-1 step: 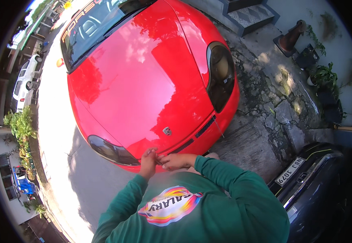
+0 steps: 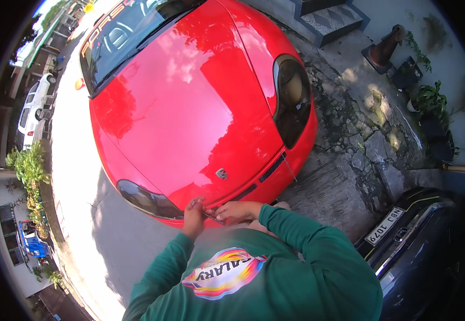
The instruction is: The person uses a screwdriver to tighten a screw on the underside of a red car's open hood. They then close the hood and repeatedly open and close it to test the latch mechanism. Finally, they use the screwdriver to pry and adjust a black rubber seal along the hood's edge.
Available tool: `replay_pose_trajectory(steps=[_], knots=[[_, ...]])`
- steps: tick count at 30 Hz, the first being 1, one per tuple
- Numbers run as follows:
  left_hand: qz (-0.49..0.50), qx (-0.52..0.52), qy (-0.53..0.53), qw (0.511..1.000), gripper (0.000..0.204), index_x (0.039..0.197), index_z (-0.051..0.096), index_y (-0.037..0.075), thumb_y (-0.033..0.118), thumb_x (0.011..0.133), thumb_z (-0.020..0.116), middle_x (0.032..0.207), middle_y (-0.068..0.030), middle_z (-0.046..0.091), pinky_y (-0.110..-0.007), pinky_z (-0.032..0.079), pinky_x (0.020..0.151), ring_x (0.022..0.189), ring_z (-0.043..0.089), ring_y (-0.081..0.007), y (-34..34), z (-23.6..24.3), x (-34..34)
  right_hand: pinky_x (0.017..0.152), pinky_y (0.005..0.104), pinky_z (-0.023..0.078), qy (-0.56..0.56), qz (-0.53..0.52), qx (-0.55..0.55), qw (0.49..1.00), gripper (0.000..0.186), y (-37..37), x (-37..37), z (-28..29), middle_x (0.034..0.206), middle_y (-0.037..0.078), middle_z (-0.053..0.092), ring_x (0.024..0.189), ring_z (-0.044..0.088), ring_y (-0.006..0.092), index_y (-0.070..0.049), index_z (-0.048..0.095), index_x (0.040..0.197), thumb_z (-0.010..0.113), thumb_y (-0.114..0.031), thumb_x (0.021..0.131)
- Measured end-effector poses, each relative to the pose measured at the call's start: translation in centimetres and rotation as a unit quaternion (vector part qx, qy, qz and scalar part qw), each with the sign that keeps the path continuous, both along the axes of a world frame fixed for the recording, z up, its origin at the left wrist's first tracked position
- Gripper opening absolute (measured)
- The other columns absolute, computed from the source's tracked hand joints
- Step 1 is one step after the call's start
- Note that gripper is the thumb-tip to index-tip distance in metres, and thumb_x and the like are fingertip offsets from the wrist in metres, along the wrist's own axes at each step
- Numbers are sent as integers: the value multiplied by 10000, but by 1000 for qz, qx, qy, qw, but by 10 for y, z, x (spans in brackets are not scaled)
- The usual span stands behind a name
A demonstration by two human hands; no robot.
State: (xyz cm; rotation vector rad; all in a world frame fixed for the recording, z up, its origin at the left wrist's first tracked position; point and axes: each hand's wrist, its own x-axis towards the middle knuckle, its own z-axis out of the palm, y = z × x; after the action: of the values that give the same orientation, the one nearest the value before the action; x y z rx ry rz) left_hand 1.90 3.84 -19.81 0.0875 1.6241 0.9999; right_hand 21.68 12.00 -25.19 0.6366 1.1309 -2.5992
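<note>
A glossy red sports car [image 2: 179,112] fills the middle of the view, nose toward me, with a small badge [image 2: 221,174] on its front, dark headlights [image 2: 291,99] and slim black vents [image 2: 272,166]. At the lower center, in front of the bumper, my left hand [image 2: 194,216] and my right hand [image 2: 235,213] are close together. Their fingers are curled round a small, thin, dark item [image 2: 210,215] that I cannot make out. A thin upright rod [image 2: 290,166] shows by the right vent. My forearms are in green sleeves.
A dark car [image 2: 414,251] with a number plate stands at lower right. Along the wall at right are tiled steps [image 2: 326,24], a weathered cone [image 2: 382,53] and potted plants [image 2: 430,101]. Cracked pavement [image 2: 358,139] lies beside the red car. A white vehicle [image 2: 32,109] and greenery [image 2: 26,166] are at left.
Both hands have shifted very slightly; my left hand sits a touch further left and the fingers of my right hand have moved a little. The red car looks the same.
</note>
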Motion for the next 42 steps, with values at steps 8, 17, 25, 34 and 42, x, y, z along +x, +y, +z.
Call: replay_pose_trajectory(steps=[8, 17, 25, 34, 42], knots=[[-62, -172, 158, 970, 239, 1230, 619, -13, 114, 1051, 525, 770, -43, 546, -384, 601, 628, 627, 602, -191, -105, 21, -113, 1208, 583, 360, -288, -519, -233, 770, 756, 43, 49, -207, 1660, 248, 364, 1501, 392, 418, -39, 389, 1601, 669, -364, 979], [-55, -291, 135, 946, 309, 1285, 602, -45, 138, 1052, 515, 779, -72, 565, -432, 647, 711, 672, 642, -223, -158, 78, -124, 1042, 536, 456, -328, -623, -260, 660, 535, 53, 1, -227, 1390, 131, 613, 1294, 561, 335, -119, 581, 1359, 698, -210, 845], [-114, -225, 58, 966, 307, 1283, 610, -39, 171, 1072, 537, 841, -59, 594, -408, 646, 769, 747, 660, -191, -136, 80, -91, 829, 495, 556, -330, -566, -182, 734, 319, 32, 9, -260, 1035, 63, 652, 978, 652, 279, -136, 677, 1143, 654, -173, 826], [-113, -286, 102, 946, 255, 1251, 650, -7, 142, 1079, 533, 807, -48, 594, -381, 629, 690, 682, 662, -196, -146, 59, -84, 841, 549, 593, -558, -415, 310, 648, 393, 107, 130, -178, 831, 179, 710, 921, 707, 502, -23, 568, 1297, 602, -177, 937], [-117, -288, 76, 947, 245, 1241, 659, 12, 171, 1092, 547, 820, -29, 587, -376, 620, 670, 678, 651, -175, -172, 44, -63, 866, 558, 563, -496, -335, 374, 709, 224, 108, 175, -243, 1057, 238, 751, 1004, 704, 472, -51, 739, 1015, 564, -180, 966]])
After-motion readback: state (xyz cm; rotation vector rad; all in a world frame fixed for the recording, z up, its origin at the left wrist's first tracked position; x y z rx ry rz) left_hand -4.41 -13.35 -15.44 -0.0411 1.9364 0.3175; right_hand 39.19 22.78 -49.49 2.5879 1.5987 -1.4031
